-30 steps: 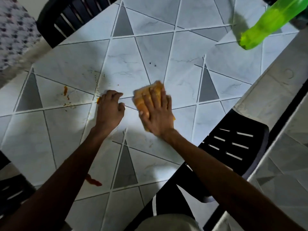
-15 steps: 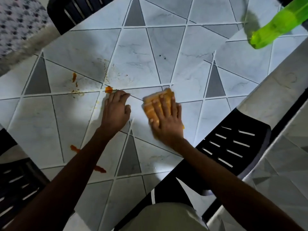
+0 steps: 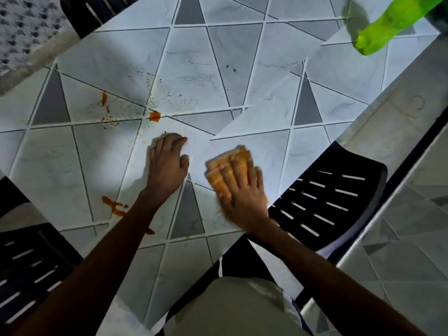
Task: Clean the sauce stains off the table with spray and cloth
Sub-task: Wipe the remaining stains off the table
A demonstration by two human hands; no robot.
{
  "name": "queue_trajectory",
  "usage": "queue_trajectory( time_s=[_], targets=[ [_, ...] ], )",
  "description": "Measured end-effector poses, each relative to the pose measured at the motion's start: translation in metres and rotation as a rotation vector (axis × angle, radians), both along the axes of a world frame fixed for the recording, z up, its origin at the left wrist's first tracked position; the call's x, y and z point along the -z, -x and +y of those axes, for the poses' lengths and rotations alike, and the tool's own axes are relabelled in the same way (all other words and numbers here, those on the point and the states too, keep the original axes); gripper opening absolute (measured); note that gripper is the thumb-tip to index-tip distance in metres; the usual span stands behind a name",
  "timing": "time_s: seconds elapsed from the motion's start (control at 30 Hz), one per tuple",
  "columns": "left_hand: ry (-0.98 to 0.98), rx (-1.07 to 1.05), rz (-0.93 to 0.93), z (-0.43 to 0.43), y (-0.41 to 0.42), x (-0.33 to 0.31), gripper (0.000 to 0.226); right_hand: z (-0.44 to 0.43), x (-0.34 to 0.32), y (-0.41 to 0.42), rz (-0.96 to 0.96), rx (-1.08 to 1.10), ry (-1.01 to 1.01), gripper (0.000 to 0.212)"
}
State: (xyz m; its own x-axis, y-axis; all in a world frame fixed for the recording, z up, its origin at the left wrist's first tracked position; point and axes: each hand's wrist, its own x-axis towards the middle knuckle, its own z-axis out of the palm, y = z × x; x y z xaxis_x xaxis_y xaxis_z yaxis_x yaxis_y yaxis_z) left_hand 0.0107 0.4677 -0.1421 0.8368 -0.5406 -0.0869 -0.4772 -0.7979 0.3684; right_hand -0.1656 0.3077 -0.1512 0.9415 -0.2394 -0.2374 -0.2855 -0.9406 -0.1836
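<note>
since the earlier frame my right hand (image 3: 242,195) has slid the orange cloth (image 3: 228,166) back toward the near edge of the table (image 3: 189,69), fingers flat and pressing it down, not curled round it. my left hand (image 3: 167,166) rests open on the tabletop, fingertips just short of an orange sauce stain (image 3: 154,116). more stains (image 3: 114,206) lie beside my left forearm. the green spray bottle (image 3: 388,23) sits at the far right corner.
</note>
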Motion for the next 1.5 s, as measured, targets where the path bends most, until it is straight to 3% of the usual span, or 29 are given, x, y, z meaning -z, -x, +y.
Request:
queue_trajectory(
  time_s=[0.07,0.13,0.2,0.3,0.37,0.43,0.53,0.63,0.7,0.77,0.87,0.93,1.03,1.13,1.23,1.37,1.43,1.5],
  targets=[
    [0.002,-0.001,-0.005,0.004,0.000,-0.001,0.045,0.012,-0.003,0.034,0.006,-0.263,-0.030,0.067],
    [0.005,-0.007,-0.008,0.009,-0.001,-0.002,0.044,-0.012,-0.005,0.056,0.026,-0.344,-0.018,0.066],
    [0.008,-0.017,0.000,0.015,0.000,-0.002,0.044,-0.052,-0.005,0.057,0.070,-0.184,0.054,0.065],
    [0.019,-0.053,0.003,0.032,0.003,0.000,0.043,-0.089,-0.005,0.012,0.052,0.232,0.073,0.069],
    [0.022,-0.076,-0.007,0.044,0.007,0.001,0.045,-0.067,-0.004,-0.031,0.005,0.303,0.028,0.071],
    [0.017,-0.109,-0.009,0.053,0.009,0.001,0.047,-0.017,-0.002,-0.049,-0.019,0.095,-0.001,0.069],
    [0.002,-0.169,-0.029,0.065,0.008,0.000,0.051,0.047,-0.002,-0.011,-0.058,-0.319,-0.069,0.064],
    [0.003,-0.231,-0.042,0.077,0.000,0.001,0.052,0.019,-0.001,0.028,-0.055,-0.535,-0.047,0.064],
    [0.011,-0.270,-0.021,0.086,-0.005,0.002,0.054,-0.026,0.001,0.027,0.007,-0.446,0.017,0.064],
    [0.016,-0.307,-0.004,0.096,-0.008,0.001,0.056,-0.058,0.000,-0.008,0.053,-0.199,0.060,0.064],
    [0.019,-0.326,-0.025,0.115,-0.009,0.003,0.057,-0.035,-0.002,-0.095,-0.036,0.168,0.012,0.072],
    [-0.015,-0.310,-0.050,0.128,-0.010,0.005,0.060,0.017,0.000,-0.131,-0.068,0.084,-0.032,0.071],
    [-0.071,-0.314,-0.049,0.141,-0.014,0.006,0.068,0.077,0.002,-0.108,-0.106,-0.324,-0.071,0.066],
    [-0.073,-0.361,-0.035,0.144,-0.016,0.005,0.071,0.049,0.006,-0.065,-0.139,-0.533,-0.065,0.064],
    [-0.054,-0.352,-0.033,0.147,-0.016,0.004,0.070,-0.020,0.004,-0.062,-0.056,-0.348,0.000,0.064],
    [-0.024,-0.366,-0.013,0.146,-0.012,0.006,0.069,-0.031,0.006,-0.142,-0.043,0.146,0.027,0.073],
    [-0.004,-0.362,-0.025,0.148,-0.013,0.010,0.069,0.021,0.009,-0.180,-0.066,0.122,0.006,0.076],
    [0.002,-0.385,-0.031,0.151,-0.016,0.012,0.069,0.075,0.009,-0.182,-0.113,-0.102,-0.038,0.072]
  ],
)
